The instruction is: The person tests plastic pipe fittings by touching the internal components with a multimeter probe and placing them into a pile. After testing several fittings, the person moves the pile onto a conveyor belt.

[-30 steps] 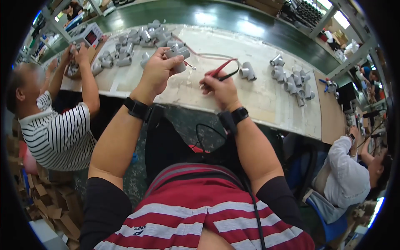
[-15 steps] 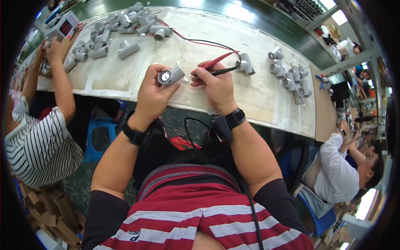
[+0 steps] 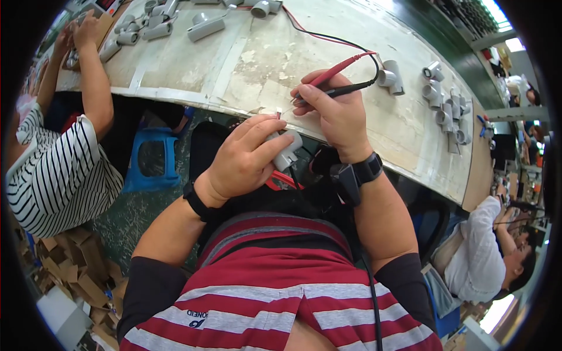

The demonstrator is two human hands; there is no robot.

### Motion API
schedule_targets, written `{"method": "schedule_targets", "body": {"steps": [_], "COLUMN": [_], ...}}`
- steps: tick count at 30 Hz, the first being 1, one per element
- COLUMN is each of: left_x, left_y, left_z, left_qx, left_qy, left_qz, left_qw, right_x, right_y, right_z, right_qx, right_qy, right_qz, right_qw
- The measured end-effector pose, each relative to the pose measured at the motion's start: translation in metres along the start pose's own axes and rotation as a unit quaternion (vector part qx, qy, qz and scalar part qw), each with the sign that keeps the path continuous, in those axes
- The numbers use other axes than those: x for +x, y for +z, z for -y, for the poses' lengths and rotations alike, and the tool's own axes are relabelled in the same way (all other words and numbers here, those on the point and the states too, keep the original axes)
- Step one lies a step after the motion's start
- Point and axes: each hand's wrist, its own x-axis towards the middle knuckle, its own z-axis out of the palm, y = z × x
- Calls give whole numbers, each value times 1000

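No bins or boxes on the counter point(image 3: 193, 64) here, just loose parts lying straight on it. The left hand point(image 3: 246, 161) has its fingers wrapped around a small grey cylinder part point(image 3: 285, 153), held just off the near counter edge, over the lap. The right hand point(image 3: 331, 111) pinches a red probe point(image 3: 339, 68) and a black probe point(image 3: 345, 89) together, tips pointing at about 8 o'clock toward the part's little leads. More grey parts point(image 3: 448, 102) sit in a bunch out at 2 o'clock, another batch point(image 3: 146, 26) up at 11. A person in a striped shirt point(image 3: 55, 169) works at 9 o'clock, blue stool point(image 3: 152, 158) between. Compared with half a second back, both hands have pulled in closer to the body, and the part is down below the counter edge.
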Motion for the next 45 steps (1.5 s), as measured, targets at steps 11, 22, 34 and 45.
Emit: {"method": "schedule_targets", "body": {"steps": [11,22,34,45], "left_x": [-8,-23,-31,-40], "left_y": [-1,3,4,-4], "left_z": [-4,-5,4,9], "left_qx": [8,-89,-191,-241], "left_qy": [-35,-87,-105,-138], "left_qz": [20,-63,-96,-103], "left_qw": [999,990,971,955], "right_x": [-5,-4,-1,7], "right_y": [8,22,26,35], "right_z": [-6,-7,-8,-4], "right_qx": [-47,-99,-144,-204], "right_qy": [27,37,29,58], "right_qz": [29,85,103,126], "right_qw": [998,991,984,969]}}
